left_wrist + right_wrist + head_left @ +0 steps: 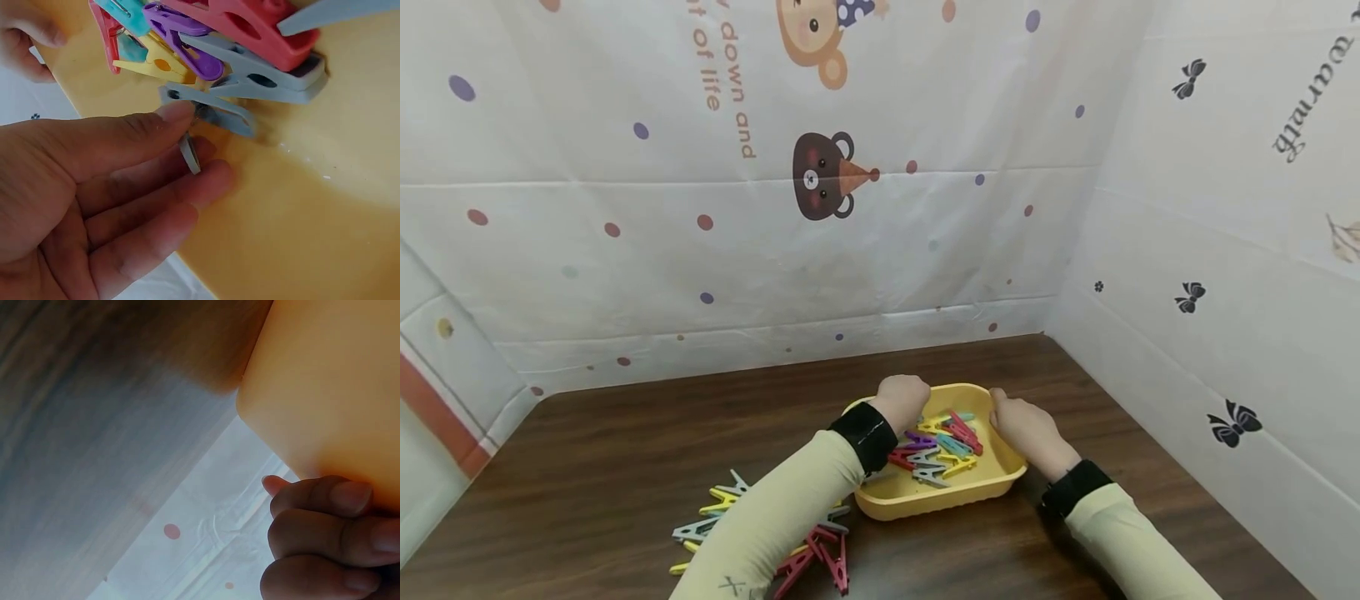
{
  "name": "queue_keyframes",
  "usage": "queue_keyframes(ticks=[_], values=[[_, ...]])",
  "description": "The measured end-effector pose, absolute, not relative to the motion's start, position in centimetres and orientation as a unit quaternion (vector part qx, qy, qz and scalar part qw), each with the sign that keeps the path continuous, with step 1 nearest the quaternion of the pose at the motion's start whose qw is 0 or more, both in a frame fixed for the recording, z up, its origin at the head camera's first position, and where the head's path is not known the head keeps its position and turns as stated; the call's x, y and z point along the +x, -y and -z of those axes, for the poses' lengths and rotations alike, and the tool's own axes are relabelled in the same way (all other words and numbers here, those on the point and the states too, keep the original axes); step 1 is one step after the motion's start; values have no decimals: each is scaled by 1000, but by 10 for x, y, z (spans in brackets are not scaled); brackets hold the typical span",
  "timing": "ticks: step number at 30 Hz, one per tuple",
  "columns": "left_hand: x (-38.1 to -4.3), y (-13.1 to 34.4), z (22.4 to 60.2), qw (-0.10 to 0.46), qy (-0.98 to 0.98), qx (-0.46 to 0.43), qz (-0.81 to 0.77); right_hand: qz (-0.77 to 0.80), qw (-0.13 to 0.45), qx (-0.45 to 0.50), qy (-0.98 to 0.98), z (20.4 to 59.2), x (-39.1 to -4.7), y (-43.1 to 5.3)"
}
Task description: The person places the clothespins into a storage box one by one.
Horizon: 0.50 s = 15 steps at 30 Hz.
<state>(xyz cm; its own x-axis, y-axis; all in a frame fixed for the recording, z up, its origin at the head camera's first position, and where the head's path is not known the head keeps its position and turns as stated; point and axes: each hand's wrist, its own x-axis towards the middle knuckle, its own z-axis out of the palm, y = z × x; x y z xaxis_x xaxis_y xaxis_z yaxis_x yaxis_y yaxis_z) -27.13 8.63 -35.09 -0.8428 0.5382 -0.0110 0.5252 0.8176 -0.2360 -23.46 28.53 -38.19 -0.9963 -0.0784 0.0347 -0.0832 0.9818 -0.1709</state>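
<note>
A yellow plastic basket [936, 502] stands on the table with several colored clothespins inside. My left hand [904, 402] is over its far left part. In the left wrist view, the thumb and fingers pinch a grey clothespin [228, 119]; red, purple, yellow, teal and other grey clothespins lie beside it. At the basket's right side, my right hand [1028, 429] grips the rim. The right wrist view has the curled fingers [325, 537] against the basket's outer wall, while the thumb is hidden there.
A loose pile of red, yellow and grey clothespins [837, 567] lies on the brown wooden table [587, 492], left of the basket and partly behind my left sleeve. White printed sheets [925, 250] line the back and sides.
</note>
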Motion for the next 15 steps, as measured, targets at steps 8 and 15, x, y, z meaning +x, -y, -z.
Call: queue_keyframes(ticks=[8, 15], values=[[-287, -90, 373, -18, 960, -267, -88, -82, 20, 44, 995, 382, -232, -285], [-269, -84, 359, -23, 962, -260, -77, -84, 24, 46, 995, 382, -232, -285]])
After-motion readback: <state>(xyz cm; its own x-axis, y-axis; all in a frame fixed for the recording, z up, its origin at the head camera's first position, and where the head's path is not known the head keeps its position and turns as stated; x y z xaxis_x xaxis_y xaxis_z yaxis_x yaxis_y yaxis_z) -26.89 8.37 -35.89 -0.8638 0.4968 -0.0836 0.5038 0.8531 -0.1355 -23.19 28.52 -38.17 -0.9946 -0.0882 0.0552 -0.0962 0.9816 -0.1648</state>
